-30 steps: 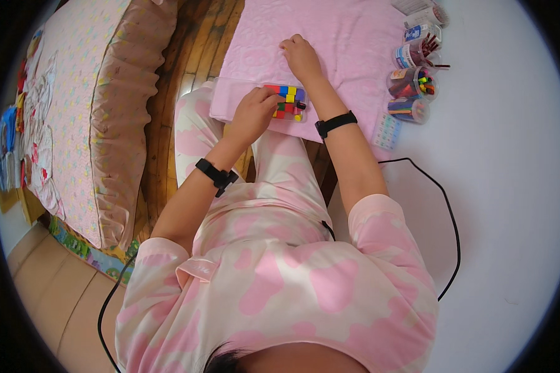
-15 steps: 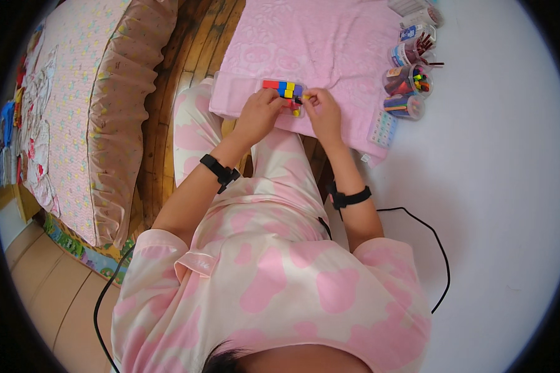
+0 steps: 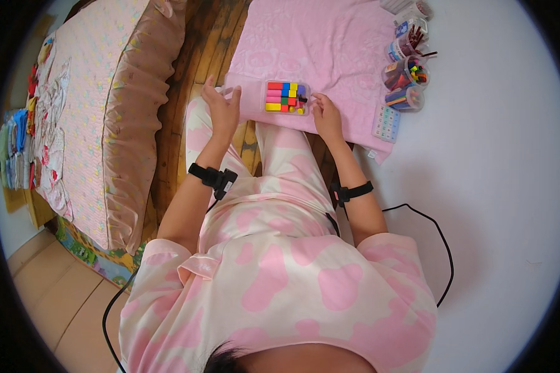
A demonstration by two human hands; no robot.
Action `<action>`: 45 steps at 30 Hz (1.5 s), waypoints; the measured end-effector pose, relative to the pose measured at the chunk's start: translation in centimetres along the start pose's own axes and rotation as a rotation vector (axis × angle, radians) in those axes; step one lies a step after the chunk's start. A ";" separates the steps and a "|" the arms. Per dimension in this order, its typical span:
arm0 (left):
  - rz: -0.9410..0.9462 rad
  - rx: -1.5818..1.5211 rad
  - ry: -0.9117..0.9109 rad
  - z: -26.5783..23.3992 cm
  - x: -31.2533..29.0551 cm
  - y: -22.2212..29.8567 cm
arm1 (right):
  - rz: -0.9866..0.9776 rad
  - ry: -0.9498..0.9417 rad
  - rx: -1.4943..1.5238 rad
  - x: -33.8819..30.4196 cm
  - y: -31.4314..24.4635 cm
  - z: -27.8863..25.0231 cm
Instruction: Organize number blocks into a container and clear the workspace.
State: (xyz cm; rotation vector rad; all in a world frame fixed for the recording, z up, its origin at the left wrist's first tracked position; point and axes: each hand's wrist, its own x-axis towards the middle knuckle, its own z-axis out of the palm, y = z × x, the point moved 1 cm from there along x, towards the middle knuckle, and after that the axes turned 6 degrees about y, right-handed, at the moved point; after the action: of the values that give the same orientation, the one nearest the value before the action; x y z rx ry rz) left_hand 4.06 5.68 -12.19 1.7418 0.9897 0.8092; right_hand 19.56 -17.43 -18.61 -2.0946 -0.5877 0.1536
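Observation:
A clear plastic box [image 3: 308, 112] holds colourful blocks [image 3: 283, 96] in red, blue, yellow, pink, green and purple, with a small black piece at its right side. Its clear lid [image 3: 247, 93] lies folded out to the left. My left hand [image 3: 223, 109] is open by the lid's left edge, thumb and fingers spread and nothing between them. At the box's right edge is my right hand [image 3: 328, 119], fingers loosely bent and apart, holding nothing I can see. Whether its fingertips touch the box is too small to tell.
A pink plush cloth [image 3: 330, 43] lies under the box. Along its right edge stand clear tubs of markers [image 3: 410, 73], coloured sticks [image 3: 406, 98] and brown sticks [image 3: 407, 45], beside a small pale tray [image 3: 387, 122]. A bed [image 3: 93, 93] stands at the left, past the wooden floor [image 3: 196, 59].
My left hand has moved left from over the blocks to the lid's outer edge and spread open. My right hand has drawn slightly right and down, uncovering the blocks.

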 end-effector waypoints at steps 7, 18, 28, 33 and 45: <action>0.393 0.079 -0.506 2.8 -4.1 2.7 | -0.090 -0.104 0.053 -1.1 -2.8 -0.1; 0.848 0.690 -0.686 7.5 -0.2 -0.8 | 0.197 0.033 0.331 -1.8 3.3 0.5; 0.621 0.380 -0.549 7.4 -3.8 5.1 | 0.226 -0.042 0.417 -1.7 -0.6 -0.9; 0.608 0.234 -0.471 4.3 -6.6 7.0 | 0.535 -0.188 0.690 -1.4 -5.0 -4.5; 0.159 -0.134 -0.543 -1.4 -7.7 12.5 | 0.039 -0.176 0.461 -4.0 -16.9 -10.6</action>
State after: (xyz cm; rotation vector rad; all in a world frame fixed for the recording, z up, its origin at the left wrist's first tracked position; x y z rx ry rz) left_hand 2.65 -3.40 -0.67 1.7998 0.4286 0.4429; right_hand 13.61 -19.64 0.71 -1.6538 -0.5547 0.4555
